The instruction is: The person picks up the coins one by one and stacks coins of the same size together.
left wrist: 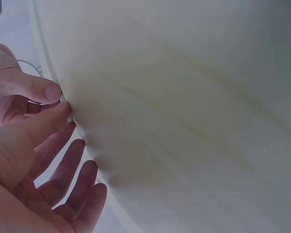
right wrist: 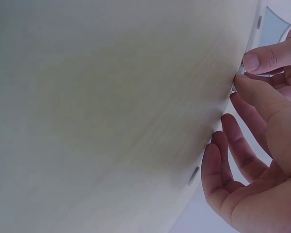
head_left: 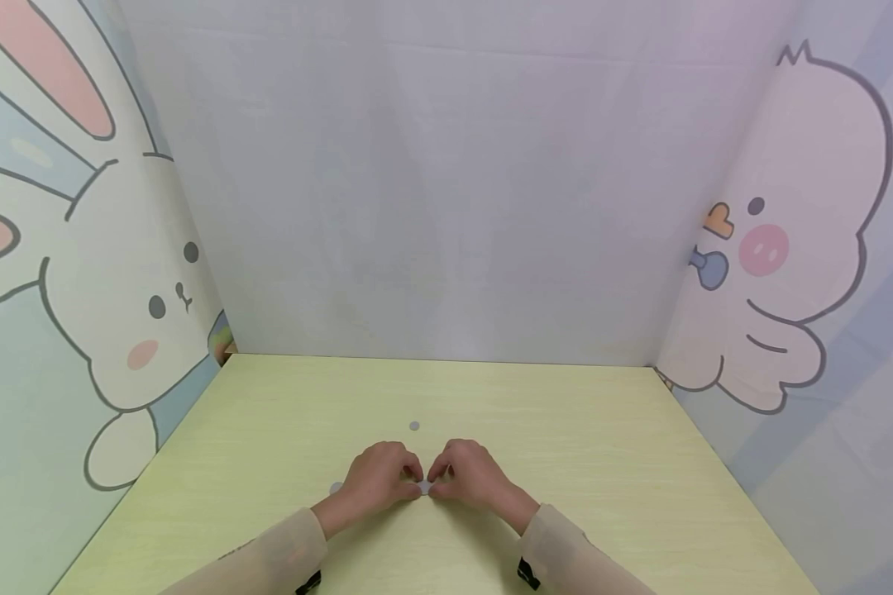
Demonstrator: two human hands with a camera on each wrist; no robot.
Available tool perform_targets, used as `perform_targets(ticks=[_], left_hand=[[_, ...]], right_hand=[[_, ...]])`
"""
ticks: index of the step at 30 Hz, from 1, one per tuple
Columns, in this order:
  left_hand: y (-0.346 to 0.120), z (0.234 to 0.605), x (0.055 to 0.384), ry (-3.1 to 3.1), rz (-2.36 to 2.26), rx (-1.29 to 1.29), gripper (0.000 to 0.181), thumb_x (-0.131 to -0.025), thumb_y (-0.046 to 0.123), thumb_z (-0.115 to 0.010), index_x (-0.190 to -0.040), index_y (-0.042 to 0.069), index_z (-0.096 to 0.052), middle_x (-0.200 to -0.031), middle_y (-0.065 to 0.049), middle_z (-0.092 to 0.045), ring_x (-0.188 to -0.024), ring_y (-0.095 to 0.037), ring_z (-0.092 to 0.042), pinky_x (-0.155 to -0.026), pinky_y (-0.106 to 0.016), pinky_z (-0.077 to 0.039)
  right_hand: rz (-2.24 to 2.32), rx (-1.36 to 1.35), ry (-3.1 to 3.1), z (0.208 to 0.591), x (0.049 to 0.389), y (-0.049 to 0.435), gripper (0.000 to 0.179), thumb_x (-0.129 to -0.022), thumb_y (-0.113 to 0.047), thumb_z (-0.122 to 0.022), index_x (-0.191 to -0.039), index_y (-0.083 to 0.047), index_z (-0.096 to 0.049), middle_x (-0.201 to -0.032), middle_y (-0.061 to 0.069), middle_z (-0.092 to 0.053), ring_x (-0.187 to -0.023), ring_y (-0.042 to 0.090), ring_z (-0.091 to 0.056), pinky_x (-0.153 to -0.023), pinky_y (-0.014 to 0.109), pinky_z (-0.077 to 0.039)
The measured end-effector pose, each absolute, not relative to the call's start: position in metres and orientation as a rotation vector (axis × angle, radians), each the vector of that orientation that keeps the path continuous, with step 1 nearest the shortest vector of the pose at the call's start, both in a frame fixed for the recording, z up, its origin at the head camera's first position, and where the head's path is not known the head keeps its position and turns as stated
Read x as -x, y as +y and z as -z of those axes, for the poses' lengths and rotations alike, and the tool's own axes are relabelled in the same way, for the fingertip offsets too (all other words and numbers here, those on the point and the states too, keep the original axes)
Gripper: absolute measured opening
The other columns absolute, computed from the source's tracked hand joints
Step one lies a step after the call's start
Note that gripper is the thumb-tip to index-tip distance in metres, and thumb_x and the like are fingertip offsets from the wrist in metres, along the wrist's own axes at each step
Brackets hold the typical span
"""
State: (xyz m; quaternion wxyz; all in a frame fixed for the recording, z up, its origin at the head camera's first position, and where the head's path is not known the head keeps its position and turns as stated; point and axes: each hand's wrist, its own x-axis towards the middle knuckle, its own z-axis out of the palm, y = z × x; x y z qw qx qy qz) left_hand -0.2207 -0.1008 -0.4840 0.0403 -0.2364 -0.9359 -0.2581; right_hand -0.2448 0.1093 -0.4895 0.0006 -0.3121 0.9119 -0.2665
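Note:
A small flat grey disc (head_left: 425, 487) lies on the table between my two hands. My left hand (head_left: 379, 479) grips its left side between thumb and forefinger, and my right hand (head_left: 472, 475) does the same from the right. The fingertips of both hands come down close to the tabletop and cover much of the disc. In the left wrist view the left thumb (left wrist: 53, 114) nearly meets the other hand's thumb. The right thumb (right wrist: 252, 90) is at the disc in the right wrist view, with the other fingertips resting along the table surface.
A smaller grey disc (head_left: 414, 426) lies farther back on the pale yellow table (head_left: 565, 438). Another disc (head_left: 336, 487) shows partly behind the left wrist. A grey curtain (head_left: 446, 207) stands at the back, with cartoon-printed cloths (head_left: 141, 273) along the sides.

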Motion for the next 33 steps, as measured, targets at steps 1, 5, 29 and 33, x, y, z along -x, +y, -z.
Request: perform_targets(ticks=[1, 5, 29, 33], left_hand=[[-0.101, 0.484, 0.221, -2.868, 0.793, 0.722, 0.012, -0.080, 0.019, -0.093, -0.085, 0.020, -0.082, -0.083, 0.010, -0.068, -0.076, -0.007, -0.056, -0.064, -0.027, -0.047], [-0.100, 0.485, 0.221, -2.872, 0.795, 0.712, 0.012, -0.080, 0.019, -0.093, -0.085, 0.021, -0.081, -0.083, 0.010, -0.068, -0.076, -0.006, -0.056, -0.064, -0.027, -0.047], [-0.098, 0.481, 0.219, -2.903, 0.791, 0.681, 0.012, -0.082, 0.021, -0.092, -0.084, 0.021, -0.081, -0.083, 0.008, -0.066, -0.077, -0.008, -0.055, -0.067, -0.030, -0.047], [-0.098, 0.482, 0.219, -2.899, 0.789, 0.684, 0.012, -0.081, 0.022, -0.093, -0.083, 0.022, -0.080, -0.082, 0.009, -0.065, -0.077, -0.008, -0.055, -0.067, -0.030, -0.048]], right_hand=[[0.836, 0.982, 2.864, 0.490, 0.245, 0.109, 0.010, -0.080, -0.014, -0.092, -0.088, -0.018, -0.087, -0.081, -0.011, -0.069, -0.073, 0.004, -0.053, -0.066, 0.019, -0.042], [0.831, 0.989, 2.869, 0.490, 0.245, 0.110, 0.010, -0.080, -0.014, -0.093, -0.088, -0.018, -0.087, -0.081, -0.011, -0.069, -0.073, 0.004, -0.053, -0.066, 0.019, -0.042], [0.948, 0.961, 2.859, 0.483, 0.250, 0.135, 0.013, -0.082, -0.008, -0.088, -0.095, -0.011, -0.086, -0.089, -0.003, -0.073, -0.078, 0.006, -0.062, -0.070, 0.022, -0.051], [0.965, 0.960, 2.877, 0.480, 0.251, 0.139, 0.012, -0.083, -0.009, -0.088, -0.095, -0.011, -0.086, -0.090, -0.001, -0.074, -0.078, 0.010, -0.064, -0.071, 0.023, -0.052]])
